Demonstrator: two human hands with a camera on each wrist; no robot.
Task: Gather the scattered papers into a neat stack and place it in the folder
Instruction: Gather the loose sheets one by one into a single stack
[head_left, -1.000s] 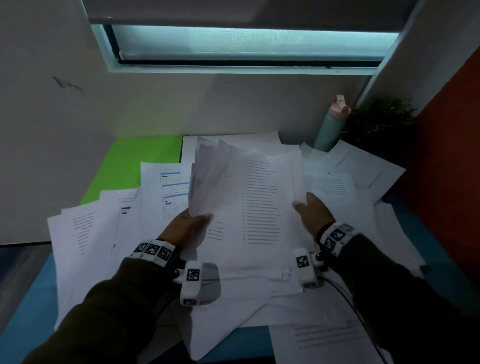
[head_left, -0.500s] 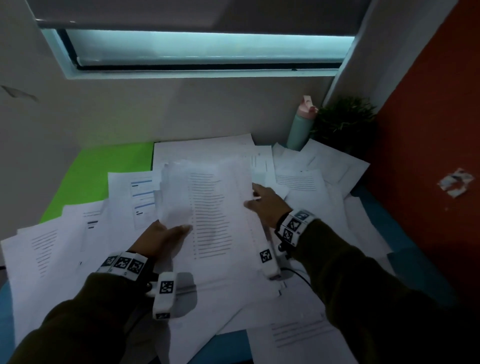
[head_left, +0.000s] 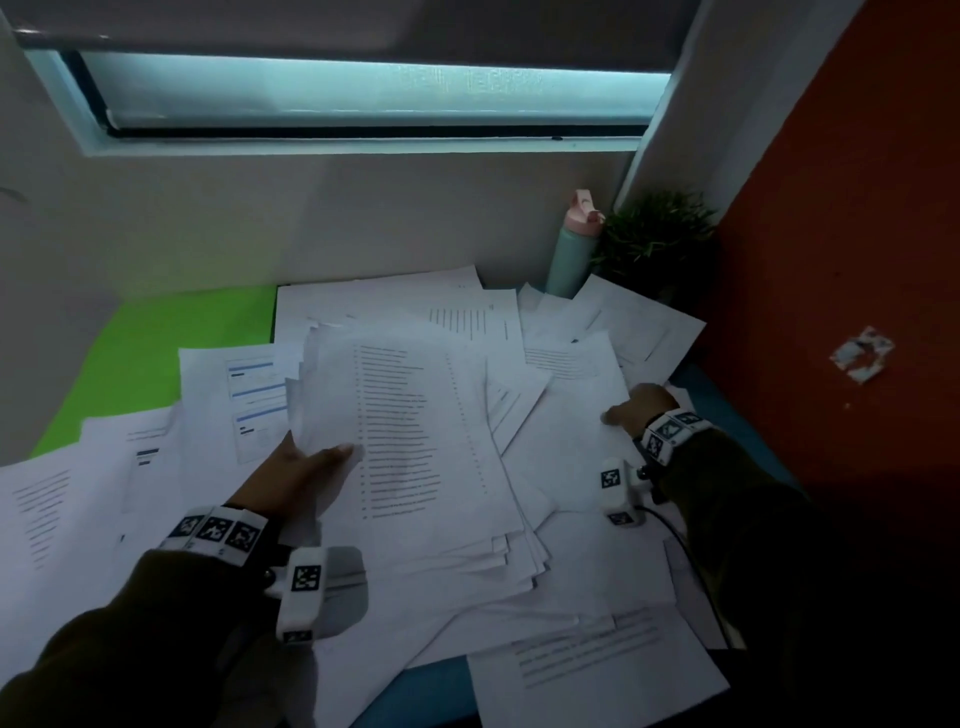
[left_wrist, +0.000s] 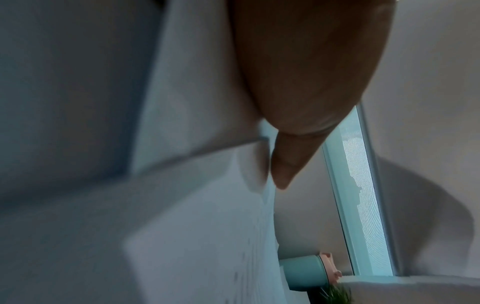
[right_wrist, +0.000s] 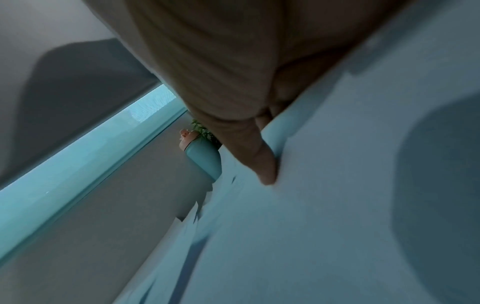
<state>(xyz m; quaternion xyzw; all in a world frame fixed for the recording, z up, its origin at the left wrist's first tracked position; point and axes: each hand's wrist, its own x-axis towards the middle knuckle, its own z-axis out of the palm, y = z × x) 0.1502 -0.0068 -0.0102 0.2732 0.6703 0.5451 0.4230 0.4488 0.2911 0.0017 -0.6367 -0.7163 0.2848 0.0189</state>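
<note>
White printed papers lie scattered over the blue table (head_left: 727, 395). My left hand (head_left: 332, 462) grips a loose stack of papers (head_left: 426, 441) by its left edge, thumb (left_wrist: 283, 164) on top and the fingers hidden beneath; the stack (left_wrist: 194, 226) tilts up off the pile. My right hand (head_left: 631, 410) is apart from the stack, out at the right, resting on a loose sheet (head_left: 571, 467) with its thumb (right_wrist: 265, 164) pressed on the paper. The green folder (head_left: 156, 353) lies at the back left, partly covered by sheets.
A teal bottle with a pink lid (head_left: 571, 249) and a small plant (head_left: 654, 239) stand in the back right corner. A red wall (head_left: 831, 260) runs along the right side, a white wall and window at the back. More sheets (head_left: 597, 670) hang near the front edge.
My right hand has let go of the stack and moved right onto a loose sheet. The left hand still holds the stack, which now leans lower over the pile.
</note>
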